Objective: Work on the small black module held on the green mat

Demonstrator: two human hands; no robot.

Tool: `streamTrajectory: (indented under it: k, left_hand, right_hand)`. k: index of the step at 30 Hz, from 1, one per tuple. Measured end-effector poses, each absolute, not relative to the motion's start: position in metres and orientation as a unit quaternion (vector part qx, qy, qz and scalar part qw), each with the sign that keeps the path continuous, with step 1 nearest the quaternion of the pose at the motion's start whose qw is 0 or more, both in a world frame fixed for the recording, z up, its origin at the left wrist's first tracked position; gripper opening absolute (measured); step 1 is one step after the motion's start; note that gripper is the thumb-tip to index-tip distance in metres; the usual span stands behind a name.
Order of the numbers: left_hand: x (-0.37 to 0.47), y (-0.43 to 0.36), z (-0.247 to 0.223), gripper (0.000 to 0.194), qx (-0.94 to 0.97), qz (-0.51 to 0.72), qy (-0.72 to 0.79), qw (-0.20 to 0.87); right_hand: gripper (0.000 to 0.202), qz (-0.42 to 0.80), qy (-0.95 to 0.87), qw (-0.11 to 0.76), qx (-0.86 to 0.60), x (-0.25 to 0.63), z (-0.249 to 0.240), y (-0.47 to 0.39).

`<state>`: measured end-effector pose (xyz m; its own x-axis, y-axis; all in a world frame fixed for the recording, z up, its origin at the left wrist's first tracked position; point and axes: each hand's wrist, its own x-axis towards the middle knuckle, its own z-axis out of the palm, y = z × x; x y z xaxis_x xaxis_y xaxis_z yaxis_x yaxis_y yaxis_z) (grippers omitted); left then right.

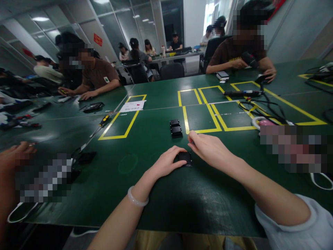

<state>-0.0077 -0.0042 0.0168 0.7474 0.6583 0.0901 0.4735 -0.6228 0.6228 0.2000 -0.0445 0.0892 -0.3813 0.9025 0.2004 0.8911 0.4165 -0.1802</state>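
My left hand (170,160) has its thumb and fingers closed on the sides of a small black square part (185,158), which lies on the green table. My right hand (204,144) is just above and to the right of this part, with its fingertips pinched together. Whatever is in that pinch, if anything, is too small or hidden to make out. Just beyond both hands sits a black piece with two square sections (176,128), touched by neither.
Yellow tape outlines (203,132) mark the green table (156,194). A white paper (132,106) and a yellow-black screwdriver (104,120) lie to the left. Black cables (273,109) and a black pen-shaped tool (241,93) lie to the right. A neighbour's hand (18,154) shows at far left; people sit opposite.
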Motion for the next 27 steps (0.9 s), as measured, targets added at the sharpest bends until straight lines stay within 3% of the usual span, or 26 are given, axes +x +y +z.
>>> streamTrajectory:
  k: [5, 12, 20, 27]
  left_hand:
    - [-0.0075, -0.0038, 0.0152, 0.033, 0.889, 0.160, 0.318, 0.289]
    - [-0.0078, -0.0034, 0.0156, 0.034, 0.887, 0.156, 0.321, 0.293]
    - [-0.0077, -0.0032, 0.0137, 0.032, 0.888, 0.161, 0.319, 0.290]
    - [-0.0072, -0.0037, 0.0151, 0.034, 0.888, 0.153, 0.322, 0.289]
  right_hand:
    - [0.012, 0.013, -0.834, 0.140, -0.533, 0.1999, 0.0915, -0.0472]
    - [0.019, -0.031, -0.825, 0.084, -0.558, 0.1972, 0.0912, -0.0442]
    - [0.013, -0.008, -0.839, 0.130, -0.529, 0.1987, 0.0935, -0.0484]
    - [0.020, -0.021, -0.824, 0.084, -0.560, 0.1967, 0.0922, -0.0455]
